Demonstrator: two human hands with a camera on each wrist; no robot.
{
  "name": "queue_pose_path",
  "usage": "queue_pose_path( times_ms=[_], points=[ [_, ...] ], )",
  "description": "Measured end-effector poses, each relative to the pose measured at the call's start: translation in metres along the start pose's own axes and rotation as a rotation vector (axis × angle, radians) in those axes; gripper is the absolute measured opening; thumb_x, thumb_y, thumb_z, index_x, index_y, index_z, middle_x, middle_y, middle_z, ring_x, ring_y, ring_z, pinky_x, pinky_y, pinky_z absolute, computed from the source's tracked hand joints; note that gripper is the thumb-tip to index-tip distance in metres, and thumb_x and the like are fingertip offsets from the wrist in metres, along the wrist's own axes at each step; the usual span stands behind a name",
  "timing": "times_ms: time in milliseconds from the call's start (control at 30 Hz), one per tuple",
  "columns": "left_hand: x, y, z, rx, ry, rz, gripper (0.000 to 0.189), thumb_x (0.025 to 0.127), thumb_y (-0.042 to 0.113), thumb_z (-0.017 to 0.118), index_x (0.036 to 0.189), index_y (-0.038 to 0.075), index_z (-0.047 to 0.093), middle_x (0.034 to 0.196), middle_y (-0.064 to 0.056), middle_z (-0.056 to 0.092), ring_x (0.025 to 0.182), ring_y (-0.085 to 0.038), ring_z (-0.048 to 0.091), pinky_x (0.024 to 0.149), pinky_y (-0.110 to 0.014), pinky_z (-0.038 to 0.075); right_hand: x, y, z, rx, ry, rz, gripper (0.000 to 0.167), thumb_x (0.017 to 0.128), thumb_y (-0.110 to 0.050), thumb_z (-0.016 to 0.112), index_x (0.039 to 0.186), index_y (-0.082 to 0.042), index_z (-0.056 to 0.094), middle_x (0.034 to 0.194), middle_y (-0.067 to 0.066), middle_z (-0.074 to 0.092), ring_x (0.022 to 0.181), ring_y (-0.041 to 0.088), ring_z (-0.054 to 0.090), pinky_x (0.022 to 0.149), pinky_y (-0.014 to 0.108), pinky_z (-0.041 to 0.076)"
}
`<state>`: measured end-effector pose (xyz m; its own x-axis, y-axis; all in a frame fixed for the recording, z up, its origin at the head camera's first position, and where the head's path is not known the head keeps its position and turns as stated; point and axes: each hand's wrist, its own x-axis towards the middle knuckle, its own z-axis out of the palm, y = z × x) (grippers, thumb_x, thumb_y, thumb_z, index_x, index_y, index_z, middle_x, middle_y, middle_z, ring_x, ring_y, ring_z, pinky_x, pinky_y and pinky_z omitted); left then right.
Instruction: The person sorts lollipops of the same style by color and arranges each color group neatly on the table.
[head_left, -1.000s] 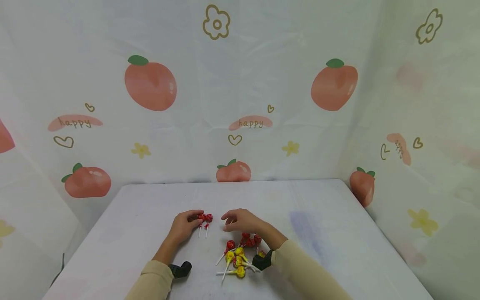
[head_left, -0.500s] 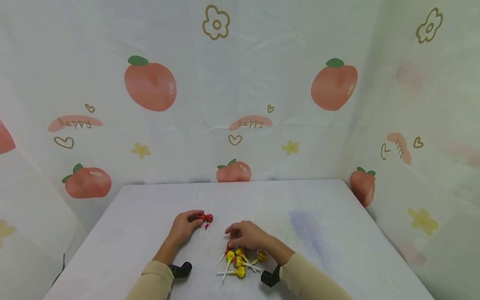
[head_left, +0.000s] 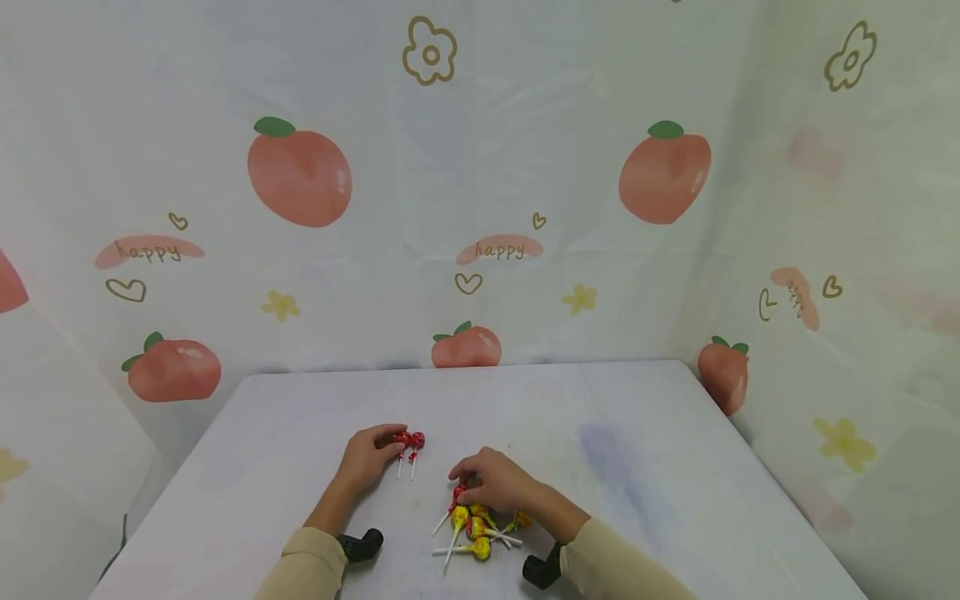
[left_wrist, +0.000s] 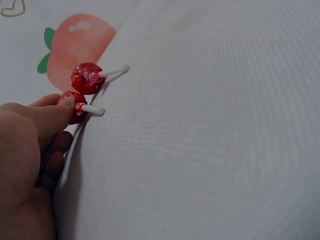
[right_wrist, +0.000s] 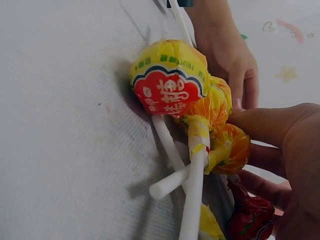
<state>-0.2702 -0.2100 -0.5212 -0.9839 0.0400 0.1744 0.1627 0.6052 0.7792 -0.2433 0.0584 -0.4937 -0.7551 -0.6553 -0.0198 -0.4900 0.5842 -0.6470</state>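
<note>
My left hand (head_left: pixel 365 458) pinches the head of a red-wrapped lollipop (left_wrist: pixel 79 107) between thumb and fingers, its white stick pointing toward me. Right beside it lies a second red lollipop (head_left: pixel 417 440), parallel to the first. Over the top of a small pile, my right hand (head_left: pixel 498 482) pinches another red lollipop (head_left: pixel 457 495) at its head, partly hidden by thumb and fingers. Yellow lollipops (head_left: pixel 460 517) lie crossed just below that hand. The right wrist view shows a yellow-and-red wrapper (right_wrist: pixel 170 77) up close, with a dark red lollipop (right_wrist: pixel 250 217) under the fingers.
A white cloth covers the table (head_left: pixel 525 400), which meets a fruit-printed curtain (head_left: pixel 390 292) at the back. Black wrist devices (head_left: pixel 362 546) sit on both wrists. More red lollipops of the pile are hidden under the right hand.
My right hand has come down and toward me from above the pile onto the red lollipop at its upper left. The left hand has stayed on its lollipop.
</note>
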Motion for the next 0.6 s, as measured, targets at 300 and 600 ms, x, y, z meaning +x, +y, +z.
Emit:
queue_pose_path(
  times_ms=[300, 600],
  points=[
    [0.0, -0.001, 0.0, 0.004, -0.003, 0.0, 0.029, 0.088, 0.007, 0.07, 0.117, 0.009, 0.07, 0.108, -0.005, 0.068, 0.099, -0.023, 0.061, 0.089, -0.046, 0.048, 0.001, -0.005, -0.005, -0.001, 0.005, 0.028, 0.027, 0.087, -0.025, 0.075, 0.113, -0.02, 0.071, 0.092, -0.018, 0.061, 0.086, 0.004, 0.05, 0.076, 0.021, 0.046],
    [0.002, -0.005, 0.002, 0.003, -0.003, 0.002, 0.029, 0.089, 0.008, 0.07, 0.118, 0.01, 0.07, 0.111, -0.006, 0.068, 0.102, -0.024, 0.061, 0.092, -0.047, 0.047, 0.008, -0.013, -0.022, -0.035, 0.045, -0.03, 0.029, 0.089, -0.018, 0.072, 0.118, -0.015, 0.068, 0.098, -0.014, 0.064, 0.088, 0.002, 0.057, 0.078, 0.019, 0.049]
  ],
)
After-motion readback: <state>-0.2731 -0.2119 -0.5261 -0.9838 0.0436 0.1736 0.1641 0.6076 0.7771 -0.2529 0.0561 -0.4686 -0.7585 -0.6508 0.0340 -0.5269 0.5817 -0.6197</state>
